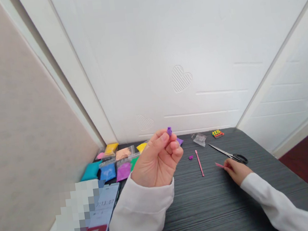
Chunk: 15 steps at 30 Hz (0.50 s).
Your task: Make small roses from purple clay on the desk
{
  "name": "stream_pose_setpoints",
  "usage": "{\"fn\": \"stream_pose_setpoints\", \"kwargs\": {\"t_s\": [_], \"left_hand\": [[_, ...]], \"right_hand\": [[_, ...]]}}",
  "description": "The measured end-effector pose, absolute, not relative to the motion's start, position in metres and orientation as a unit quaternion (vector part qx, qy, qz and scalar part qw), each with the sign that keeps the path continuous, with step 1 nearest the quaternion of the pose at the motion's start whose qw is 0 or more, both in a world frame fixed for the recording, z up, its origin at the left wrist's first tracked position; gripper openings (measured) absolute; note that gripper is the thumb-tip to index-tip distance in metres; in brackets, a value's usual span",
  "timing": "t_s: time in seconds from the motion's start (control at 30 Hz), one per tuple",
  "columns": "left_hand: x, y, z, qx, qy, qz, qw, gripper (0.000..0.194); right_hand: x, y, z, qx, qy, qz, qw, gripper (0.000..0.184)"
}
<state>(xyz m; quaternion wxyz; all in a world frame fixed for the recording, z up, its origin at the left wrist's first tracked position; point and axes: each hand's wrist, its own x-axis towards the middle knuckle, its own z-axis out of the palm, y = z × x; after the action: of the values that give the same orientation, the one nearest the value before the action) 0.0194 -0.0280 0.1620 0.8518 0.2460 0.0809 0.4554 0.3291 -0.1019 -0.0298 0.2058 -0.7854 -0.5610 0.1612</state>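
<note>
Raised in front of the white panel, my left hand (159,157) pinches a small purple clay piece (169,131) between thumb and forefinger. Low over the table's right side, my right hand (236,170) is closed on a flat pink tool (219,165), whose tip sticks out to the left. Scissors (231,155) with black handles lie just behind the right hand. Between the hands are a thin pink modelling stick (200,163) and a tiny magenta clay bit (190,157).
Bags of coloured clay (123,171) crowd the dark table's (193,215) back left. A phone (105,210) showing a timer lies at the left. Toward the back are a crumpled clear bag (199,139) and a small piece with yellow dots (217,133). White panels (150,56) rise behind.
</note>
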Motion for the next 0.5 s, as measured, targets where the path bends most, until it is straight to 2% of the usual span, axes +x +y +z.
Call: {"fn": "stream_pose_setpoints", "kwargs": {"t_s": [0.13, 0.27, 0.4, 0.5], "left_hand": [[0.022, -0.03, 0.161, 0.274, 0.078, 0.475, 0.833, 0.01], [0.023, -0.032, 0.161, 0.317, 0.076, 0.498, 0.803, 0.014], [0.023, -0.034, 0.161, 0.355, 0.085, 0.517, 0.774, 0.013], [0.022, -0.034, 0.16, 0.381, 0.098, 0.526, 0.754, 0.012]], "right_hand": [[0.326, -0.104, 0.009, -0.738, -0.544, 0.168, 0.363, 0.027], [0.293, -0.103, 0.077, -0.628, -0.541, 0.162, 0.535, 0.026], [0.231, -0.112, 0.145, -0.5, -0.523, 0.163, 0.671, 0.025], [0.204, -0.112, 0.168, -0.429, -0.49, 0.117, 0.749, 0.029]]}}
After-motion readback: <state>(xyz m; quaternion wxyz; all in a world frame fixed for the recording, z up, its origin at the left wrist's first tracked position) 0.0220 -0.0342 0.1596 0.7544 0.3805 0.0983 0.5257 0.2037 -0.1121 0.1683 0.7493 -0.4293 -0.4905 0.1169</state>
